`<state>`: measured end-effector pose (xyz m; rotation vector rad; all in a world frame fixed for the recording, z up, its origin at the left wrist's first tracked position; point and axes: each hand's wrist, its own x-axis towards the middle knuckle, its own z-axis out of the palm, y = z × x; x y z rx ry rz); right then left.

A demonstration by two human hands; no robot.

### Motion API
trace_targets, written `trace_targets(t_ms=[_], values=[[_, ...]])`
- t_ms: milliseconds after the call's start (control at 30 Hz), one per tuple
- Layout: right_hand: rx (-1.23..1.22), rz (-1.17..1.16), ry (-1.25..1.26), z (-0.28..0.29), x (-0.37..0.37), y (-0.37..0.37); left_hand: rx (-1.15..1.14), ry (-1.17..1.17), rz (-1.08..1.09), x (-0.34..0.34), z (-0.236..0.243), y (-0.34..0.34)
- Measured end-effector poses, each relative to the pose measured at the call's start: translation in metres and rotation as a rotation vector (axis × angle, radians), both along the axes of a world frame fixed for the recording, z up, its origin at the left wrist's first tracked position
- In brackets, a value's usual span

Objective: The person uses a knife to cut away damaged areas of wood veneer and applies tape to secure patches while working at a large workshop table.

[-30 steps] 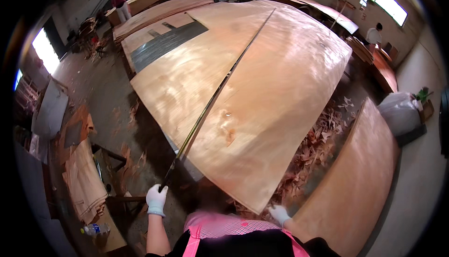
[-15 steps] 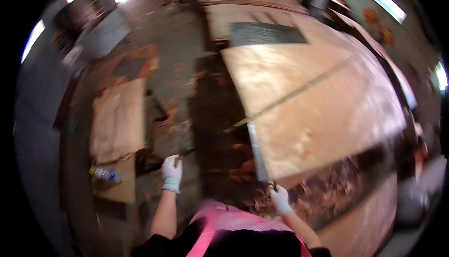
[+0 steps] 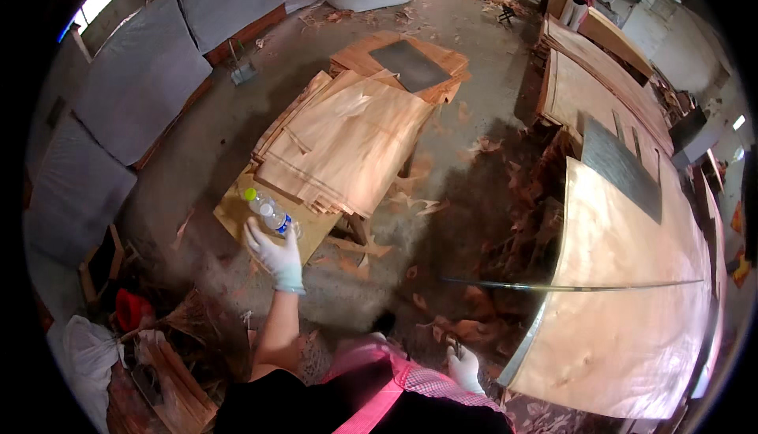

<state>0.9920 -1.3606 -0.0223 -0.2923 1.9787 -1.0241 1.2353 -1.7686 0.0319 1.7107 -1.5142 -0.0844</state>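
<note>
My left hand, in a white glove, reaches over the near end of a board, fingers spread and holding nothing. By its fingertips lies a clear plastic bottle with a blue label and a green cap; a white cap also shows there, and I cannot tell whether it belongs to a second bottle. Low in front of my body, my gloved right hand is closed around a small dark object, mostly hidden by the fingers. A long thin strip lies across the large veneer sheet at right, its left end jutting past the edge.
Veneer sheets are stacked on the yellowish board, with a dark plate beyond. Another dark plate lies on the right-hand stack. Veneer scraps litter the floor. A red container stands at lower left.
My view has swung left. My left hand has let go of the long strip and moved over to the bottle. The right hand has drawn away from the sheet's corner, still closed.
</note>
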Motion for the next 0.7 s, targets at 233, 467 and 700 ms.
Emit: trace_targets(t_ms=[233, 467, 700], values=[[0.006, 0.068, 0.076, -0.003, -0.011, -0.033, 0.198, 0.160, 0.005, 0.015, -0.021, -0.087], [0.059, 0.018, 0.117, 0.029, -0.014, -0.025, 0.299, 0.275, -0.398, -0.007, 0.002, -0.052], [-0.350, 0.162, 0.450, 0.034, -0.020, 0.003, 0.211, 0.221, -0.983, -0.078, -0.024, 0.024]])
